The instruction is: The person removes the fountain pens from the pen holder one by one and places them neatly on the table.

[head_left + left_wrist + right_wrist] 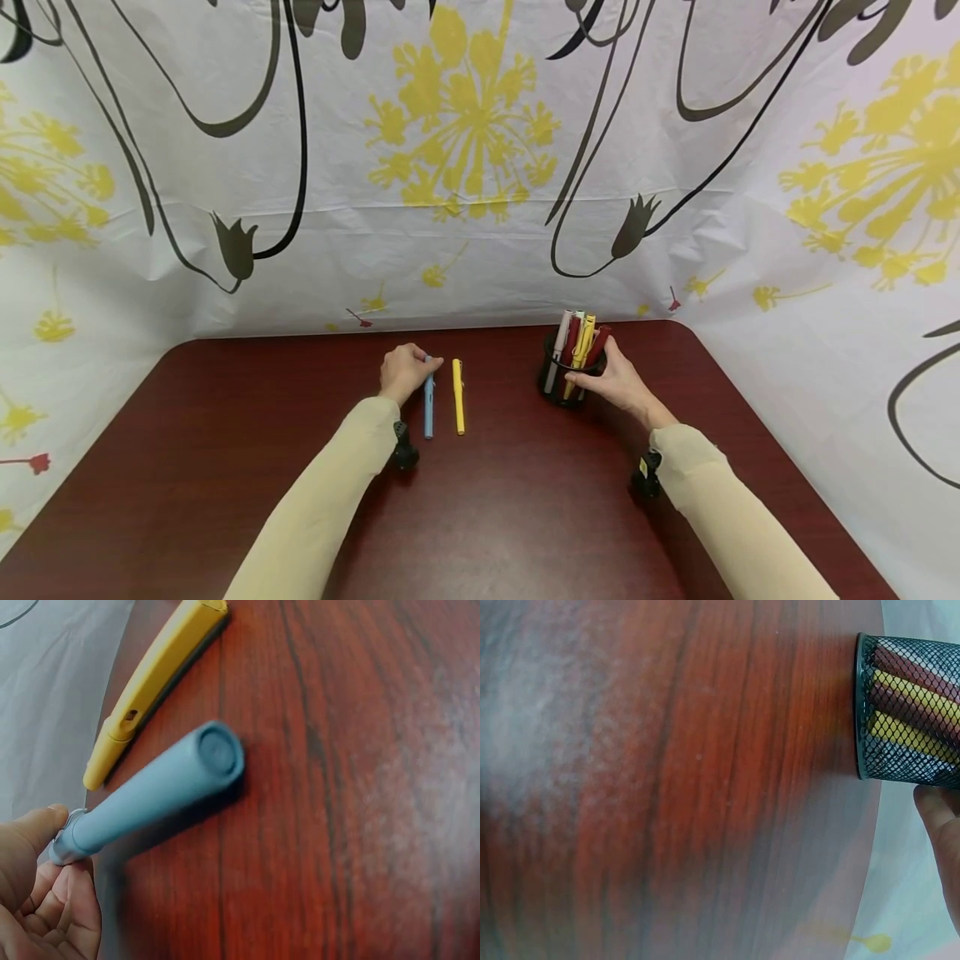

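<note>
My left hand point(406, 369) pinches one end of a light blue pen point(429, 410) between thumb and fingers. In the left wrist view the blue pen point(150, 791) points its round end toward the camera, close over the wood. A yellow pen point(458, 398) lies just to its right, roughly parallel. At the back right, my right hand point(621, 385) grips the side of a black mesh pen cup point(547, 379), thumb in front and fingers round the far side. White, dark red and yellow pens point(582, 342) stand in the cup. The right wrist view shows its mesh wall point(907, 771) and part of the hand.
The dark red-brown wooden table point(495, 508) has rounded back corners. A white cloth point(480, 283) with yellow flowers and dark stems hangs behind it and along both sides. Each wrist wears a small black camera point(405, 450).
</note>
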Demonstrator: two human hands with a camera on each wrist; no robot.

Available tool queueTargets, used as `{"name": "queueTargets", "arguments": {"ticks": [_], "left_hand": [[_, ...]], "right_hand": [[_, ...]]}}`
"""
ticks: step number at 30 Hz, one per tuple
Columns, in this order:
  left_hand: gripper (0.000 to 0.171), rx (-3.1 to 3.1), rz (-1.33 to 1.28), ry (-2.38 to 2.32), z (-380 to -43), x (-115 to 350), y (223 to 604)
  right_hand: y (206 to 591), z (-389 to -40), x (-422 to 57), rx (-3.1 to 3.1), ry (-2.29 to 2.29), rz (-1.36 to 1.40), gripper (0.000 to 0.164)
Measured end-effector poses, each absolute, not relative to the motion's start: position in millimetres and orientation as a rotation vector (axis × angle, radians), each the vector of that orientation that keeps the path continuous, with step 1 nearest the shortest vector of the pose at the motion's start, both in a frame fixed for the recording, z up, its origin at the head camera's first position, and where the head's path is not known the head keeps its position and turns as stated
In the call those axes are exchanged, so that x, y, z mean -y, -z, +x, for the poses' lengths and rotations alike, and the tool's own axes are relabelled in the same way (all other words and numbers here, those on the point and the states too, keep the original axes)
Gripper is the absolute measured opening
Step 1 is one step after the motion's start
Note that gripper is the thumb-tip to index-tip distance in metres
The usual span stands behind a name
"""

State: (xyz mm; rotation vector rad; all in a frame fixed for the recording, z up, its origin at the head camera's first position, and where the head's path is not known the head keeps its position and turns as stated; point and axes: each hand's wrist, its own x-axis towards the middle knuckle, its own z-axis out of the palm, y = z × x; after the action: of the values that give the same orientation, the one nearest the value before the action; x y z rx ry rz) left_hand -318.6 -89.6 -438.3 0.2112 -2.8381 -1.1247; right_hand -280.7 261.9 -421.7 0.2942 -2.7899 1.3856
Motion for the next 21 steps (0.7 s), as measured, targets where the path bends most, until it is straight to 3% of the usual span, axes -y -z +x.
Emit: {"name": "queueTargets", "arguments": {"ticks": [5, 21], "left_hand": [[0.032, 2.827, 0.237, 1.176, -317.7, 87.8, 441.1], [0.028, 2.781, 0.202, 1.167, -315.1, 86.0, 445.2]], "right_hand": [[422.0, -280.6, -262.8, 2.797, -1.390, 0.294, 0.103], [423.2, -281.4, -261.3, 2.745, -1.402, 0.319, 0.085]]}}
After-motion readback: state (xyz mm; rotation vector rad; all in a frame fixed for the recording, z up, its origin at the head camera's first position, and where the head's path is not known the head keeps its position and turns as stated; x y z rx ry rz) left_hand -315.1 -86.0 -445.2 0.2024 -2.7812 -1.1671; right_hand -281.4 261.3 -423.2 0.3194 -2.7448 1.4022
